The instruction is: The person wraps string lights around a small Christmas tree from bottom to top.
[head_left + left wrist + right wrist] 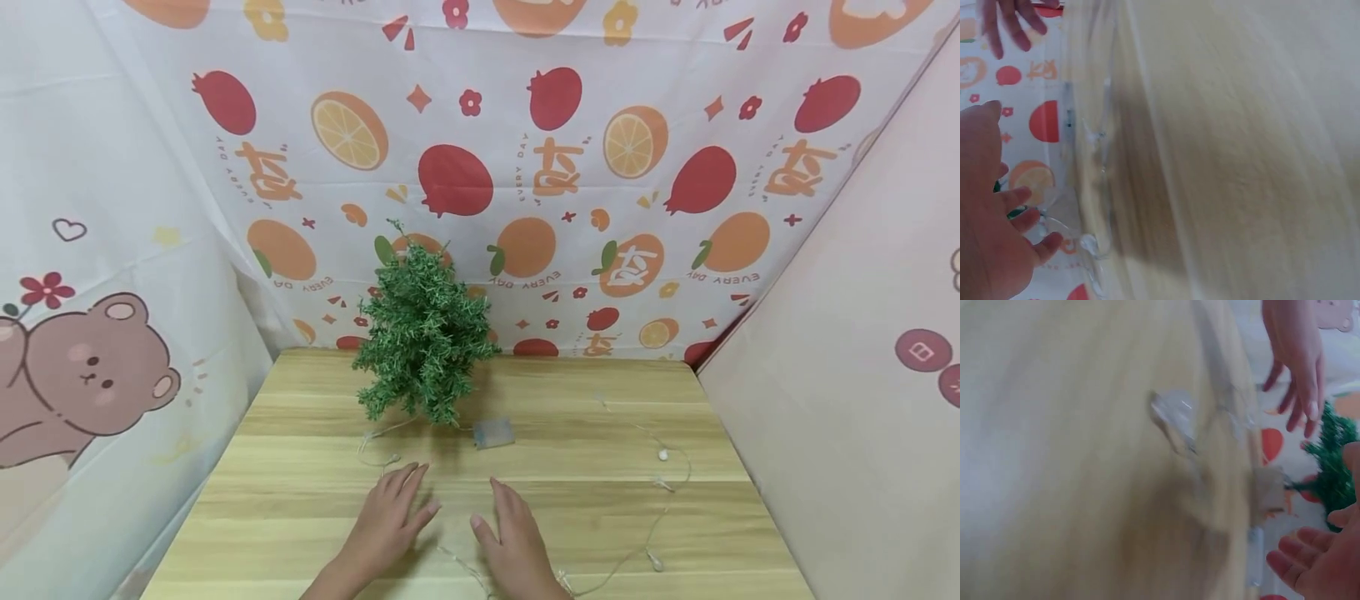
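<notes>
Both hands hover over the wooden table with fingers spread and nothing in them. My left hand (386, 517) is on the near left, my right hand (517, 546) just to its right, palms partly facing each other. Beyond them stands a small artificial green tree (423, 333); its squarish base (1269, 490) shows in the right wrist view. A translucent battery box (493, 433) lies in front of the tree, to its right. From there a thin string of lights (686, 458) loops over the table, and part of it passes under the right hand. One clear bulb (1175, 412) appears blurred.
The table (300, 467) reaches back to a fruit-printed cloth (585, 250) hanging behind the tree. A cloth with a bear print (112, 367) hangs on the left, and a pale cloth (847, 333) on the right. Light-string bulbs (655, 561) lie along the right side.
</notes>
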{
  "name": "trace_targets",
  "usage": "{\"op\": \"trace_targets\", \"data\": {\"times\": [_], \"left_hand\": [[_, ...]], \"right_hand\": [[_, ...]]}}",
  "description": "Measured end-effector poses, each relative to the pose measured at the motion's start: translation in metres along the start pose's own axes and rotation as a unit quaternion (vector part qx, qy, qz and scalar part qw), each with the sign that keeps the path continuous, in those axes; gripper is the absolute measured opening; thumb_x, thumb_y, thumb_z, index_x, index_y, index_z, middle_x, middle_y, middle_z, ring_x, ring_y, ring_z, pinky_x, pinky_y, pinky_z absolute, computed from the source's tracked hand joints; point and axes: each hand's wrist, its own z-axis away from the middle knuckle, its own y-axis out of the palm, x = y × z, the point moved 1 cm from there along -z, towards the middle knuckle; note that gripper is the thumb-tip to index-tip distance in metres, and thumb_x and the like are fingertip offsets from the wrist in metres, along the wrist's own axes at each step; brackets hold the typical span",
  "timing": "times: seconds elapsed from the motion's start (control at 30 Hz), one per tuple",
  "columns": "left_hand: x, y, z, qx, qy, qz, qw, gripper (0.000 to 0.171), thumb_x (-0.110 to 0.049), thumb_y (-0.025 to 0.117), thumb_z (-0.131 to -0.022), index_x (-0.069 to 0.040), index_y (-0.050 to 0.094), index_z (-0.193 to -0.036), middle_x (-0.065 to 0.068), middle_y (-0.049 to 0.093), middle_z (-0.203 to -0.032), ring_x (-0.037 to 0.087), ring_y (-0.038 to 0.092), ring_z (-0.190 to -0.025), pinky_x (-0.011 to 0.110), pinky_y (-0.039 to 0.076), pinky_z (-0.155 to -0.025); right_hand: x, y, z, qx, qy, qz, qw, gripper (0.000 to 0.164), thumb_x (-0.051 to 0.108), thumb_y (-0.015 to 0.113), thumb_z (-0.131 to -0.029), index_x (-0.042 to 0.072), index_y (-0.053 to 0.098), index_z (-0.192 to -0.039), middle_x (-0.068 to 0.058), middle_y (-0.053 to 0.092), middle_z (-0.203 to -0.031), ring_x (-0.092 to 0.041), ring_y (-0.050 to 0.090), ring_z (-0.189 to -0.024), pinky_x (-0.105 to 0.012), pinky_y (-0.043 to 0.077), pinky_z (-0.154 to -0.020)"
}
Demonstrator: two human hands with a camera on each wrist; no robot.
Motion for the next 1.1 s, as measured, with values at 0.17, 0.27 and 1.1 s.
{"op": "trace_targets", "data": {"times": [0.17,0.27,1.1], "left_hand": [[0.012,0.006,0.006,-0.005,0.02,-0.039,0.999,0.066,-0.039,0.072,-0.093,-0.006,0.051,-0.146,0.017,0.054,-0.143,0.042,0.047,-0.131,0.064,0.04,-0.103],[0.018,0.01,0.01,0.001,0.024,-0.049,0.9985,0.068,-0.039,0.074,-0.09,-0.006,0.052,-0.145,0.017,0.055,-0.142,0.041,0.05,-0.128,0.064,0.041,-0.103],[0.027,0.017,0.019,-0.015,0.066,-0.07,0.9952,0.019,-0.023,0.086,-0.076,-0.02,0.077,-0.092,-0.005,0.07,-0.101,0.024,0.054,-0.106,0.056,0.045,-0.092]], "right_hand": [[0.0,0.024,0.0,0.011,0.011,0.043,0.999,0.065,0.05,0.054,-0.101,0.012,0.041,-0.152,-0.012,0.048,-0.15,-0.037,0.046,-0.137,-0.063,0.041,-0.106],[0.001,0.033,0.001,0.028,0.006,0.055,0.998,0.063,0.048,0.057,-0.1,0.009,0.047,-0.148,-0.012,0.052,-0.144,-0.036,0.049,-0.133,-0.062,0.044,-0.103],[-0.005,0.07,0.008,-0.061,-0.109,0.238,0.963,0.016,0.032,0.084,-0.08,0.024,0.071,-0.075,0.016,0.054,-0.077,-0.002,0.04,-0.074,-0.016,0.04,-0.065]]}}
